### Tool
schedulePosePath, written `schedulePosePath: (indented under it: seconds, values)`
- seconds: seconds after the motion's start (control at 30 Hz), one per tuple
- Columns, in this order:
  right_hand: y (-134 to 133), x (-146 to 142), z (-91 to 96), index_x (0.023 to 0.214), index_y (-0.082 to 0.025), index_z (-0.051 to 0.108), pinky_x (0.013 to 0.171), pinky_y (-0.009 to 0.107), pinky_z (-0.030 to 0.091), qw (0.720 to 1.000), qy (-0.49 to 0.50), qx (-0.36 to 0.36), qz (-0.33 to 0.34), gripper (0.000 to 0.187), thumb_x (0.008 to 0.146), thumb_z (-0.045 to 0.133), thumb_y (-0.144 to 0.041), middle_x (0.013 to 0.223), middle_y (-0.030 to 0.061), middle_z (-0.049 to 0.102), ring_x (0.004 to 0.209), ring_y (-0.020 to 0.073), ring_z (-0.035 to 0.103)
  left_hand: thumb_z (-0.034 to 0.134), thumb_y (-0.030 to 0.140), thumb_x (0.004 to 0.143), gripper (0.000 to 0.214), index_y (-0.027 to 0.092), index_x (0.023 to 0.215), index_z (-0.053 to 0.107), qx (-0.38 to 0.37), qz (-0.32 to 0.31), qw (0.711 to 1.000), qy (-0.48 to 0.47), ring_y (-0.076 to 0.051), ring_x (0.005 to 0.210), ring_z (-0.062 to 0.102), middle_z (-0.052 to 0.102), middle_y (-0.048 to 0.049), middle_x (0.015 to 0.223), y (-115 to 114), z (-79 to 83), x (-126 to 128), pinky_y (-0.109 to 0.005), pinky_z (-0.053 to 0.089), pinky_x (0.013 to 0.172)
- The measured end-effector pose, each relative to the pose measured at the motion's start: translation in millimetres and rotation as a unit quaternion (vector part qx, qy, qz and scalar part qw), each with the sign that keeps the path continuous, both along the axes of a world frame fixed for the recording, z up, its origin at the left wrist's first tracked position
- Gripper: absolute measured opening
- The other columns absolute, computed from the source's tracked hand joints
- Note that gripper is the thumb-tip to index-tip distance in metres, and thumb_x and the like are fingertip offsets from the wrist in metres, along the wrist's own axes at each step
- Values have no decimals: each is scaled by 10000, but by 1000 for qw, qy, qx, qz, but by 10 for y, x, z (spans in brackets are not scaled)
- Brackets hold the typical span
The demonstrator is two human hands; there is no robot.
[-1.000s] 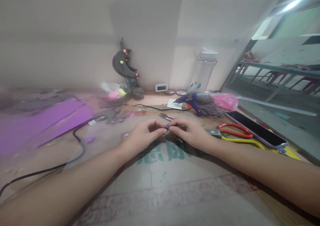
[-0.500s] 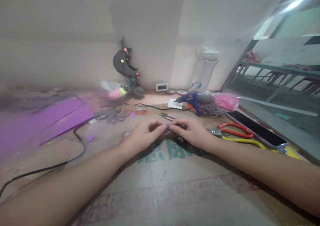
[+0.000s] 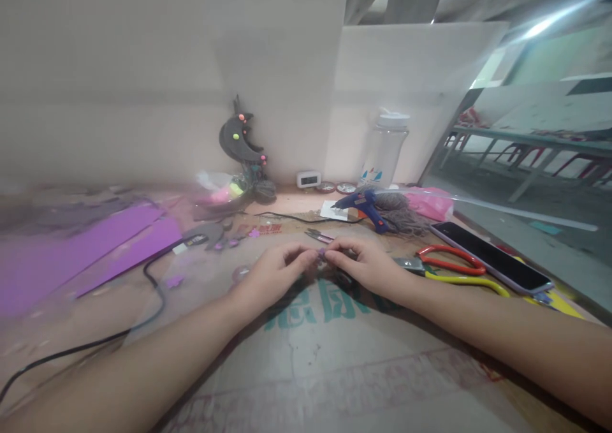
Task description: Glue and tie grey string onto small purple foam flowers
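My left hand [image 3: 271,275] and my right hand [image 3: 364,264] meet at the middle of the table, fingertips pinched together on a small purple piece [image 3: 322,252]. Both hands rest low over a sheet of cardboard [image 3: 335,356] with green printed characters. The piece is tiny and mostly covered by my fingers, so its shape is unclear. A small pair of snips [image 3: 319,234] lies just beyond my fingertips.
A blue glue gun [image 3: 364,202] lies by grey yarn [image 3: 401,208]. Scissors with red and yellow handles [image 3: 449,268] and a phone [image 3: 492,256] lie at the right. Purple foam sheets [image 3: 81,249] and a black cable [image 3: 153,277] lie at the left. A clear bottle [image 3: 386,145] and a dark moon ornament [image 3: 239,138] stand by the wall.
My hands stay pinched on the purple piece with little movement. The view has tilted upward slightly, so everything sits a bit lower in the picture.
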State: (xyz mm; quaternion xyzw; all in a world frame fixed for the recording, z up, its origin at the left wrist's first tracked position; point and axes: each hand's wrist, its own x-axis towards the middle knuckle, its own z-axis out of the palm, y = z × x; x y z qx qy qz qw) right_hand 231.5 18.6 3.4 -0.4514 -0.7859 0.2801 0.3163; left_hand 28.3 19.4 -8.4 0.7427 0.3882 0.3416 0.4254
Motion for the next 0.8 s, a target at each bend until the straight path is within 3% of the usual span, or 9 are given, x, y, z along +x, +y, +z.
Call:
schedulePosePath:
  seconds: [0.1,0.3,0.43,0.5,0.57,0.67,0.8]
  values:
    - [-2,1,-8,824,-168,682,632,254,418,1000,0,12,-8,261,888,527,-368,732,20,662,687,151,572,560,388,886,252,189,994,670,-21,-9,1000,-3,-167,820,634,697,-28,914,-3,-2,6,-259,479,711]
    - [7,8,-3,891,-166,676,704,259,444,999,-11,49,17,221,914,506,-305,820,35,690,770,156,611,563,369,871,224,163,804,618,-1,21,999,24,-149,714,572,640,-14,757,-19,32,20,-254,436,669]
    - [12,143,214,902,-167,662,749,273,448,989,-78,123,14,157,888,541,-265,926,62,674,826,166,605,558,403,868,250,165,800,592,-26,26,999,7,-152,691,563,638,-16,736,-8,8,29,-262,432,657]
    - [28,273,377,877,-179,665,721,267,438,980,-153,125,9,165,895,530,-270,866,49,680,790,167,608,558,409,866,252,165,811,589,-31,30,999,9,-156,707,570,644,-20,750,-3,-1,30,-266,433,673]
    - [75,426,520,855,-195,679,646,257,409,962,-249,110,-21,208,910,519,-316,781,34,691,703,163,612,556,415,868,258,165,812,586,-33,34,999,17,-157,711,573,647,-21,758,0,-4,28,-266,431,676]
    - [219,659,616,750,-190,690,606,280,376,902,-393,133,-122,355,932,467,-397,713,74,689,656,198,627,550,430,874,269,170,812,579,-34,38,998,22,-160,713,578,651,-22,762,3,-8,21,-270,433,680]
    - [454,914,540,752,-163,714,640,325,414,866,-428,124,-226,426,911,486,-486,730,144,697,696,266,661,535,429,886,266,173,826,574,-29,31,999,16,-167,723,595,661,-23,759,1,-10,12,-280,447,701]
